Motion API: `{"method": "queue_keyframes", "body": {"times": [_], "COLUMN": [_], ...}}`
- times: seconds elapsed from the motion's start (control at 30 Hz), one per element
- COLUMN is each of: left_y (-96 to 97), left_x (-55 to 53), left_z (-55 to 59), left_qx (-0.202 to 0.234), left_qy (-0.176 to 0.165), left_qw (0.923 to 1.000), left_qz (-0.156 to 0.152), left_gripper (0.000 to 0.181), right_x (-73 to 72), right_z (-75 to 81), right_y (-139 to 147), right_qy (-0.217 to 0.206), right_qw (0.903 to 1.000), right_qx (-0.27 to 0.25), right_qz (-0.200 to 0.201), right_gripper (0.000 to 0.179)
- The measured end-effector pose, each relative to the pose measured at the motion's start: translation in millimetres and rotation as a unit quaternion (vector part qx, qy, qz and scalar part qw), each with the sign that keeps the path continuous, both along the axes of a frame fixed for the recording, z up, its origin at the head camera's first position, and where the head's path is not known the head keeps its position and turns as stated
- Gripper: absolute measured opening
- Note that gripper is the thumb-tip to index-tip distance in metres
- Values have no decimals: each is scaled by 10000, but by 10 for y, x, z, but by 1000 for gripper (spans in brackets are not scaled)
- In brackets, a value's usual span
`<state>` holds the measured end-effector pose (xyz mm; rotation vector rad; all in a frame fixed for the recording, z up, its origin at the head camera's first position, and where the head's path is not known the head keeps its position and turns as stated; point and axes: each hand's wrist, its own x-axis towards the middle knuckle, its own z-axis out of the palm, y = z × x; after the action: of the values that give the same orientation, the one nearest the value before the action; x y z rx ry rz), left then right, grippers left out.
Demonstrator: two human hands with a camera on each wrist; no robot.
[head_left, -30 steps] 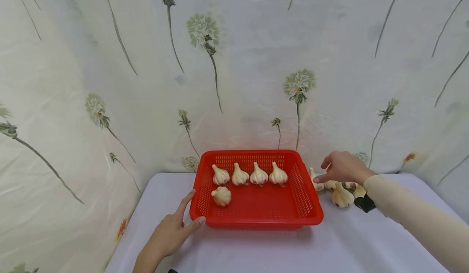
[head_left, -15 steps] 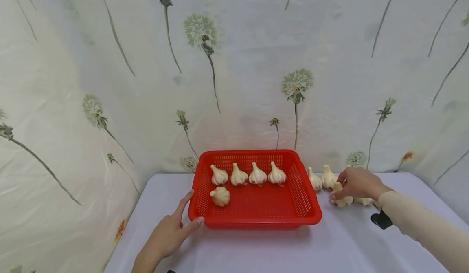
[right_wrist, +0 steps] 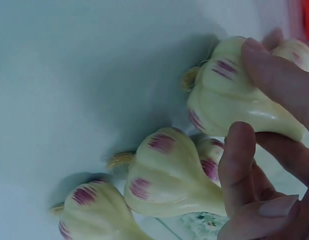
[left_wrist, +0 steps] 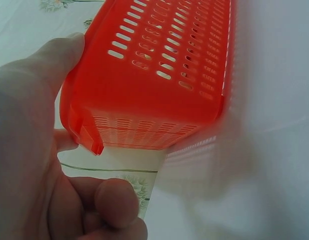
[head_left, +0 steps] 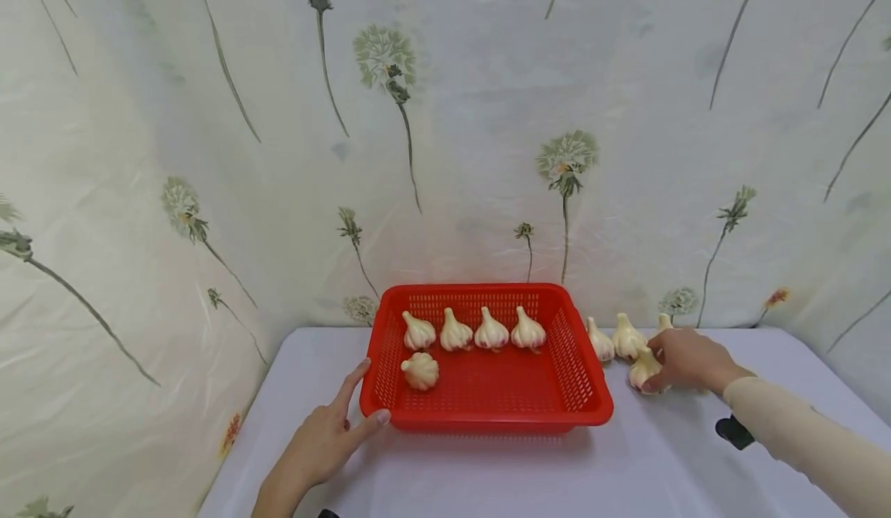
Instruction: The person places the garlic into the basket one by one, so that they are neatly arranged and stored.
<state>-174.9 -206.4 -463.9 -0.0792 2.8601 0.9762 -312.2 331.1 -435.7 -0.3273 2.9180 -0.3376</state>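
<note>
In the head view my left hand (head_left: 315, 441) touches the near left corner of a red plastic basket (head_left: 490, 427), index finger along the left rim and thumb at the front. The left wrist view shows the thumb on the rim, other fingers loosely curled below. To the basket's right, my right hand (head_left: 692, 359) holds a cream garlic bulb (head_left: 641, 373) with purple streaks. Up close in the right wrist view, the thumb lies across that garlic bulb (right_wrist: 222, 95) and a finger passes under its neck. The hand hides part of the bulbs beyond.
Inside the basket, a back row of garlic bulbs (head_left: 491, 332) stands upright, with one bulb (head_left: 421, 371) before it at left. More loose bulbs (head_left: 629, 339) stand right of the basket on the white tablecloth (head_left: 445, 479). A floral curtain (head_left: 473, 155) hangs behind.
My right hand has come down from above the loose garlic bulbs and shifted right and toward me, onto a front-row bulb. The left hand and basket stay put.
</note>
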Motion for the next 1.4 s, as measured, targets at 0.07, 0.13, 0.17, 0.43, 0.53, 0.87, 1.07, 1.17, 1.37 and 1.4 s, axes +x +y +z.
{"method": "queue_keyframes", "body": {"times": [0.07,0.13,0.17,0.43,0.53,0.87,1.07,1.17,1.37,1.4], "left_y": [-5,-10,-12,-1,0,6,9,5,17,18], "left_x": [1,3,3,11,17,5,1,-9,-13,-13], "left_z": [3,6,6,11,16,5,1,-3,7,9], "left_qx": [-17,-42,-44,-18,-24,-54,0,16,82,79], "left_qy": [45,97,102,37,65,-1,-46,-49,-127,-116], "left_qw": [10000,9999,9999,10000,10000,10000,10000,10000,9999,9999], "left_qz": [-27,-38,-34,-38,-55,22,21,4,-3,-7], "left_gripper": [85,84,84,83,82,81,82,81,83,83], "right_x": [5,9,12,74,82,71,58,52,13,3], "right_z": [-25,-47,-56,-83,-93,-180,-214,-216,-127,-85], "right_y": [-1,-6,-8,8,24,93,118,124,179,188], "right_qy": [58,137,193,-42,-196,-400,-465,-458,-270,-207], "right_qw": [10000,9998,9997,9996,9993,9978,9976,9973,9961,9959], "right_qx": [4,-15,-17,-145,-242,-432,-425,-475,-572,-556], "right_qz": [46,122,168,225,224,310,283,329,608,681], "right_gripper": [48,38,36,34,34,38,46,51,38,36]}}
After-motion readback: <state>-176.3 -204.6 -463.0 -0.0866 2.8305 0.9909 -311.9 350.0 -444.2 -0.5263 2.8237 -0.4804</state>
